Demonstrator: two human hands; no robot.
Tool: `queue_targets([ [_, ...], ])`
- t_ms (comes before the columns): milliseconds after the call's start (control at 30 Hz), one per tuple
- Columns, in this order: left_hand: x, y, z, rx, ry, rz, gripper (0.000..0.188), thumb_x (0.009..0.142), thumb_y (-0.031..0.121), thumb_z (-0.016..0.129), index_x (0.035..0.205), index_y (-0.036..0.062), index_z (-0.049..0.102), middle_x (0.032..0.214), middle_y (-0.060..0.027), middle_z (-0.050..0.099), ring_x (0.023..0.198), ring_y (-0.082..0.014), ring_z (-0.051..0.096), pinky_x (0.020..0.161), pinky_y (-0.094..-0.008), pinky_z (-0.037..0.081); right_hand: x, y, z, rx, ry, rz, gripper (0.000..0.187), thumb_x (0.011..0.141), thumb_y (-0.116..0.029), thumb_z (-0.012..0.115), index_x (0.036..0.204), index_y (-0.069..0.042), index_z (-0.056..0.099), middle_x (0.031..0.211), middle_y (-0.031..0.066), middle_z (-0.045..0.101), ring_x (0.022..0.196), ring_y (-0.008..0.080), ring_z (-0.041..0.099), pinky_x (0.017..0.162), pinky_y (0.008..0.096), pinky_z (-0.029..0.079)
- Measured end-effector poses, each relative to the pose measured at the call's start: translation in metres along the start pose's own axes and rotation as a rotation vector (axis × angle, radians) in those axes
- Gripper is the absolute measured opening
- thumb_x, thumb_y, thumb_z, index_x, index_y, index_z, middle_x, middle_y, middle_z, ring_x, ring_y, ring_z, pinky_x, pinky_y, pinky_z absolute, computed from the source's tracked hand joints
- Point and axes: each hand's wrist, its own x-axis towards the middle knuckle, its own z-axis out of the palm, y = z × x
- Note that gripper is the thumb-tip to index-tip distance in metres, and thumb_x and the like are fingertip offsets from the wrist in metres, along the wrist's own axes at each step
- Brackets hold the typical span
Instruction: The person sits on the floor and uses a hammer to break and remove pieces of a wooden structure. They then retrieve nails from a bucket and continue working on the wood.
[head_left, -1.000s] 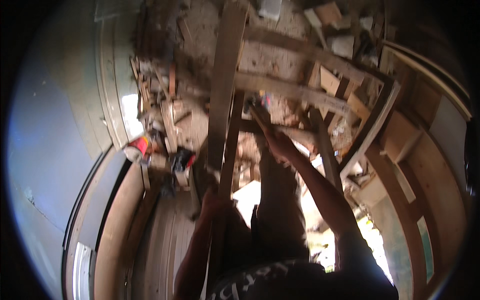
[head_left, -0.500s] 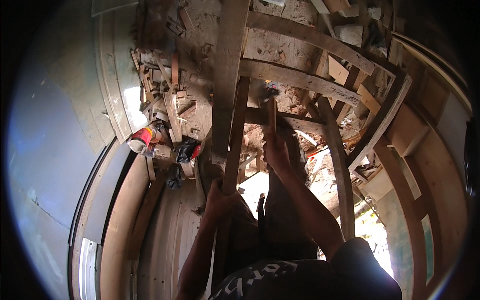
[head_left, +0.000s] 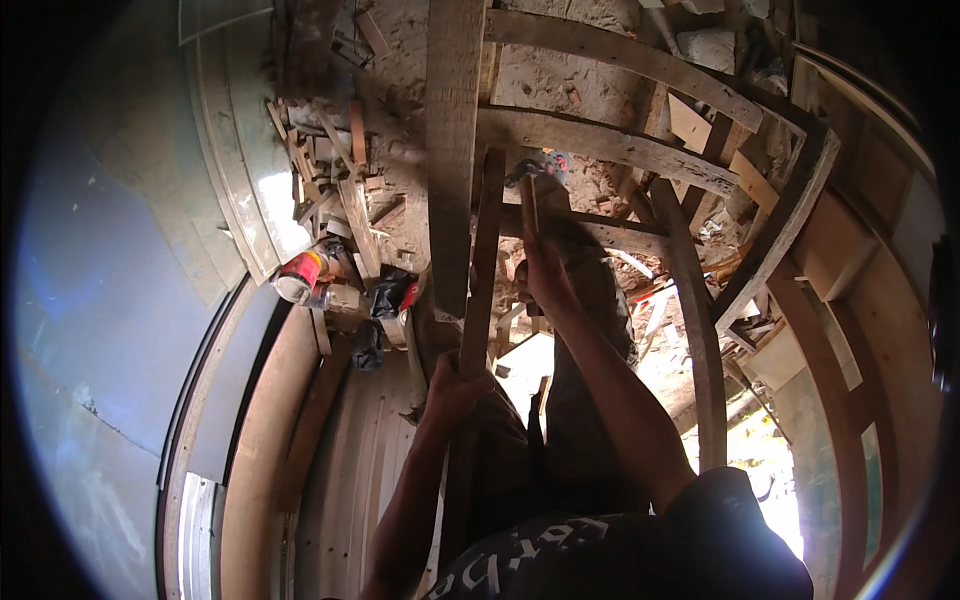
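Observation:
My right hand (head_left: 546, 278) is closed around the wooden handle of a hammer (head_left: 530, 208). The hammer's dark head points away from me, beside the far end of a narrow wooden batten (head_left: 484, 250). Lower down, my left hand (head_left: 457, 390) wraps round that batten, which runs lengthwise in front of me. Just left of the batten stretches a wider plank (head_left: 453, 150). Both pieces meet a wooden frame, whose crosspiece (head_left: 610, 145) extends to the right. Whether the hammer head touches the batten I cannot tell.
Wood offcuts (head_left: 350, 215) litter the dirt floor at left, near a red and yellow can (head_left: 298, 277) and a black plastic bag (head_left: 394, 292). A curved-looking frame beam (head_left: 775, 235) and upright panels (head_left: 850, 240) stand at right. A corrugated sheet (head_left: 345, 470) lies at lower left.
The hammer, blurred before, has swung left toward the batten with my right hand. My left hand keeps its hold on the batten. The whole view has shifted slightly.

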Motion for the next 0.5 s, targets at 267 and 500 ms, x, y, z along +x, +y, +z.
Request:
queue_targets([
  [267,0.003,-0.001,-0.008,-0.019,-0.111,-0.036,0.053,0.084,0.021,0.076,0.123,-0.0063,0.052,0.1,-0.0118,0.066,0.088,-0.0166,0.065,0.078,-0.0315,0.055,-0.001,-0.015,0.036,0.089,-0.176,0.02,0.031,0.105,-0.043,0.046,0.113,-0.014,0.053,0.058,-0.0054,0.035,0.042,0.006,0.033,0.038,0.0257,0.028],
  [500,0.006,0.027,-0.018,-0.646,-0.356,-0.291,0.054,0.094,0.049,0.06,0.114,-0.0015,0.058,0.09,-0.0101,0.066,0.076,-0.0215,0.067,0.067,-0.0336,0.057,0.001,-0.016,0.028,0.121,-0.265,0.079,0.03,0.104,-0.045,0.047,0.094,-0.017,0.047,0.057,-0.005,0.034,0.041,0.0065,0.032,0.038,0.025,0.025],
])
